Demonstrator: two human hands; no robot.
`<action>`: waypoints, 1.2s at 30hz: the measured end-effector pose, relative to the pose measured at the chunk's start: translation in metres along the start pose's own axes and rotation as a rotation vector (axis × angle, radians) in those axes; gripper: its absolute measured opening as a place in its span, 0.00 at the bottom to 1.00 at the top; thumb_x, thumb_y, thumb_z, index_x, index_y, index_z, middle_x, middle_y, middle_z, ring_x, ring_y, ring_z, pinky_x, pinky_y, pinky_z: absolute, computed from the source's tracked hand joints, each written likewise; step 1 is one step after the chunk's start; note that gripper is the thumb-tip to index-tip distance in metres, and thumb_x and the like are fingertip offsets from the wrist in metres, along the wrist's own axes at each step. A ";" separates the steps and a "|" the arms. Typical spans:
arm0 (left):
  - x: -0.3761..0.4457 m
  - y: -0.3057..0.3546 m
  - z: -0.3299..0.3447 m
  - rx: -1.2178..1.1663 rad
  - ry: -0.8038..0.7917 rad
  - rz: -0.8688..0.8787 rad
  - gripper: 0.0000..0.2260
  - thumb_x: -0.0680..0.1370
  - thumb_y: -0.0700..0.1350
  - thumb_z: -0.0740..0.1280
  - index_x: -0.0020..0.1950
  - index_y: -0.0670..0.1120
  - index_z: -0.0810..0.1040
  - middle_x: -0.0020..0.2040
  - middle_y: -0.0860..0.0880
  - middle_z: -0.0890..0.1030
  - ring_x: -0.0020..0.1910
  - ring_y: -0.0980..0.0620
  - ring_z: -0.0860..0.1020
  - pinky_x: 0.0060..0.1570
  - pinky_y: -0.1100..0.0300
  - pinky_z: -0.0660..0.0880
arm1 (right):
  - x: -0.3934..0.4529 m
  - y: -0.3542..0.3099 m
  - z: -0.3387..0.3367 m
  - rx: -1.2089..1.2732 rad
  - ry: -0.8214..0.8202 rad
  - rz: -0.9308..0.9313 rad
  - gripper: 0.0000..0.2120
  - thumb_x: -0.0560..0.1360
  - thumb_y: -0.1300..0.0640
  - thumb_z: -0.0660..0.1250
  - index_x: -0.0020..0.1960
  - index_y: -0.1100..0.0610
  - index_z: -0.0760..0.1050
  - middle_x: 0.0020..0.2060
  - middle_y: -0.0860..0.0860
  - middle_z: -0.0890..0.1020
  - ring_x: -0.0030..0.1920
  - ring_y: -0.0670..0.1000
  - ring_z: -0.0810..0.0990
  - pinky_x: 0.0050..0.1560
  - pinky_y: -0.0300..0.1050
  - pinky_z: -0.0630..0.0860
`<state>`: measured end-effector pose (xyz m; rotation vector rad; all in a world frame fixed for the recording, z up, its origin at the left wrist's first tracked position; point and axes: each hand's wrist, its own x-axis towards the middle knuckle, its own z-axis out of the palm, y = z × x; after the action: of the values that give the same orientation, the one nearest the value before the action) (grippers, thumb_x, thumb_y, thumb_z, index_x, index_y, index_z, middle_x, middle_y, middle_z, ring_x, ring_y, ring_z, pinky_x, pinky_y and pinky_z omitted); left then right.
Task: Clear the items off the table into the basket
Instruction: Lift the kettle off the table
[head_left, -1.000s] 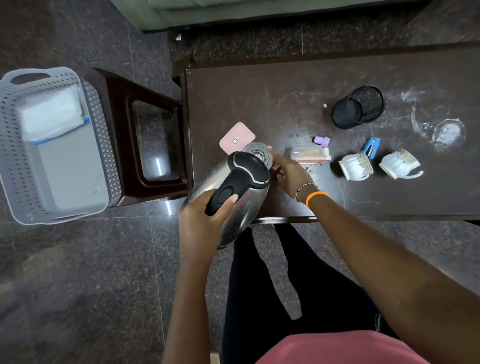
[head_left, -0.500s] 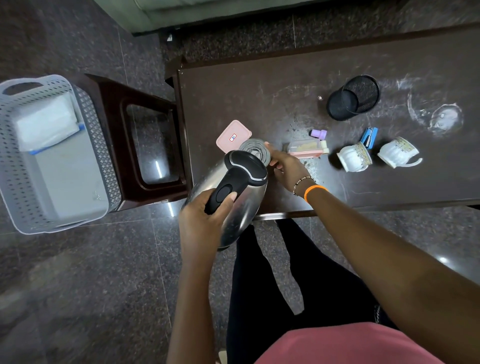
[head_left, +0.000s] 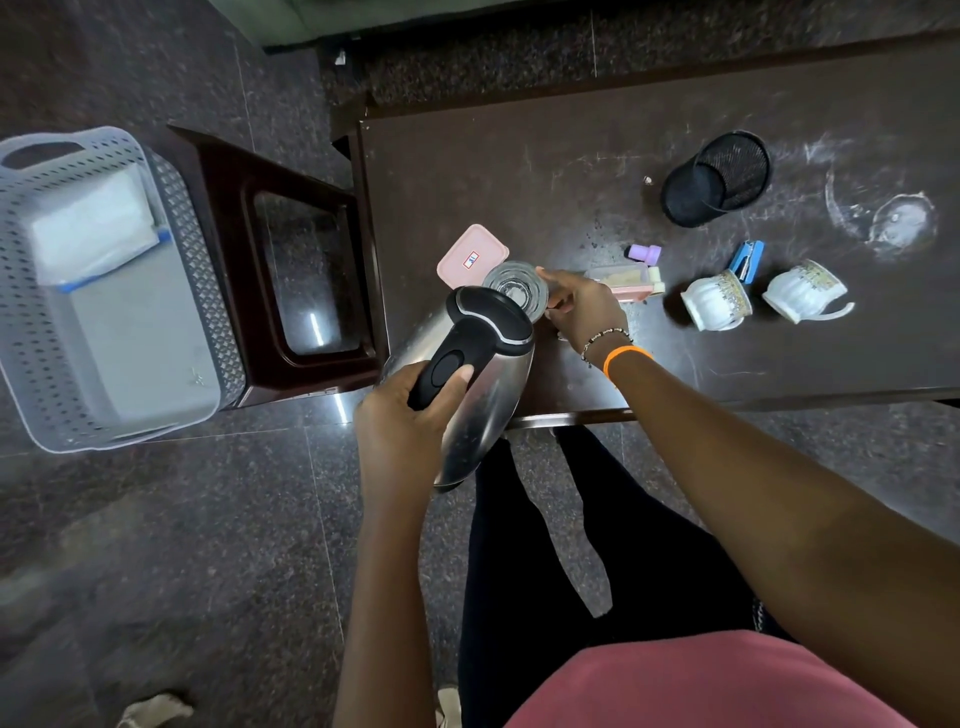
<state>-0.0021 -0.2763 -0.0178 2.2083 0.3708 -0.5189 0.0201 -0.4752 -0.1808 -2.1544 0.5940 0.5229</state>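
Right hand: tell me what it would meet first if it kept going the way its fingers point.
The right hand points left and already grips the glass. Past that, the pink lid probably comes next, though depth is unclear.

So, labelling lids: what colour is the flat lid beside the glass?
Pale pink lid, with a small red-and-white label; head view, the only one.

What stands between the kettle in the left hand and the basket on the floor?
The dark wooden stool stands between the table and the basket. The kettle, gripped by the left hand, sits near its front corner; over the floor in front of it, nothing visible blocks the way.
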 end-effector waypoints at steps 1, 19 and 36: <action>0.000 0.000 0.000 0.006 -0.003 0.002 0.08 0.73 0.51 0.70 0.37 0.49 0.80 0.26 0.48 0.76 0.26 0.58 0.71 0.27 0.70 0.66 | 0.000 -0.001 0.000 -0.018 0.002 0.006 0.22 0.70 0.64 0.67 0.62 0.49 0.74 0.44 0.55 0.85 0.44 0.58 0.81 0.50 0.48 0.79; -0.002 0.002 0.003 0.004 0.002 -0.049 0.12 0.72 0.53 0.70 0.32 0.48 0.78 0.27 0.43 0.78 0.26 0.56 0.69 0.26 0.69 0.65 | -0.005 -0.006 -0.001 -0.208 0.007 -0.009 0.25 0.71 0.59 0.69 0.65 0.45 0.70 0.54 0.54 0.83 0.57 0.59 0.78 0.54 0.51 0.76; -0.002 0.005 0.002 -0.002 -0.017 -0.074 0.13 0.73 0.52 0.70 0.31 0.49 0.77 0.25 0.48 0.75 0.25 0.57 0.68 0.26 0.70 0.65 | -0.008 -0.008 0.002 -0.218 0.011 0.038 0.23 0.72 0.58 0.67 0.65 0.45 0.71 0.56 0.57 0.81 0.57 0.61 0.78 0.53 0.52 0.76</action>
<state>-0.0025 -0.2816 -0.0145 2.1937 0.4453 -0.5766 0.0184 -0.4670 -0.1726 -2.3564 0.6085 0.6210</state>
